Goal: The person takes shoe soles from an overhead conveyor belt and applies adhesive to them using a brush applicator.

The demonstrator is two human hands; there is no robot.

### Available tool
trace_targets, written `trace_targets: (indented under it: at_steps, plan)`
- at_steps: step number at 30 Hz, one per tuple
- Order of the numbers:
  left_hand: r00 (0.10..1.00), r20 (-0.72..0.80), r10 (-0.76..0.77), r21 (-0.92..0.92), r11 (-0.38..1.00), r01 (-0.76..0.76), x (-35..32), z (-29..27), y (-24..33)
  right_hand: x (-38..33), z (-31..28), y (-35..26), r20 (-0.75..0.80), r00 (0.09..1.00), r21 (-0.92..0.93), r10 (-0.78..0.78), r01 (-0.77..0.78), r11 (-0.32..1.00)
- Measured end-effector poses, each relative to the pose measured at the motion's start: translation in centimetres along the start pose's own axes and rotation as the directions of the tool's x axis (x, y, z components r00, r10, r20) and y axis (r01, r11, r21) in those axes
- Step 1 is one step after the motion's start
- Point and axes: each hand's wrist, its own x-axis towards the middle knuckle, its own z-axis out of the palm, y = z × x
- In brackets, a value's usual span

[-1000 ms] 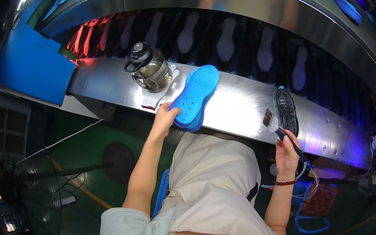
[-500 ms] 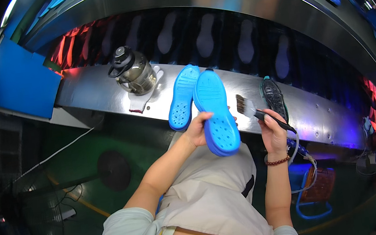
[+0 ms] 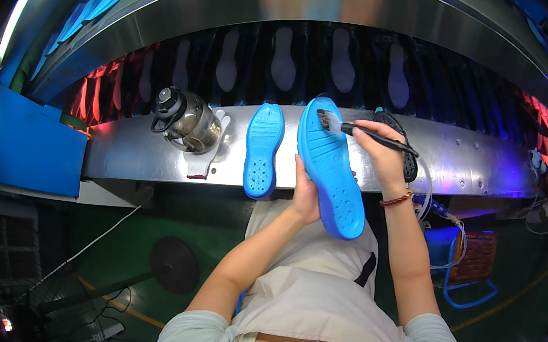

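The left hand (image 3: 305,198) grips a blue shoe sole (image 3: 330,167) by its left edge, fingers curled behind it and thumb along the rim, holding it upright and slightly tilted in front of the metal ledge (image 3: 141,162). The right hand (image 3: 382,150) is closed around the dark handle of a small brush (image 3: 344,126) — its bristles rest on the sole's upper end, near the toe. A second blue sole (image 3: 262,150) lies flat on the ledge just to the left, apart from the held one. Farther left stands a glass jar with a black lid (image 3: 186,120) (on a white cloth). A dark sole (image 3: 400,137) lies on the ledge behind the right hand — partly hidden.
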Motion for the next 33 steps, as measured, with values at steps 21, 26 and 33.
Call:
trace_targets:
  at_steps: [21,26,33]
  plan:
    - [0.991,-0.121,-0.061,0.073,0.995,0.07,-0.5,4.6,1.8,-2.1,-1.7,-5.1,0.285,0.947,-0.052,-0.15,0.172,0.984]
    - [0.965,-0.263,0.028,0.183,0.983,0.021,-0.8,6.0,3.2,-3.4,-1.8,-6.5,0.593,0.747,0.011,-0.3,0.365,0.931]
    - [0.949,-0.264,0.17,0.18,0.976,-0.125,-0.7,6.3,3.6,-3.6,-2.3,-7.0,0.645,0.716,-0.002,-0.268,0.353,0.936]
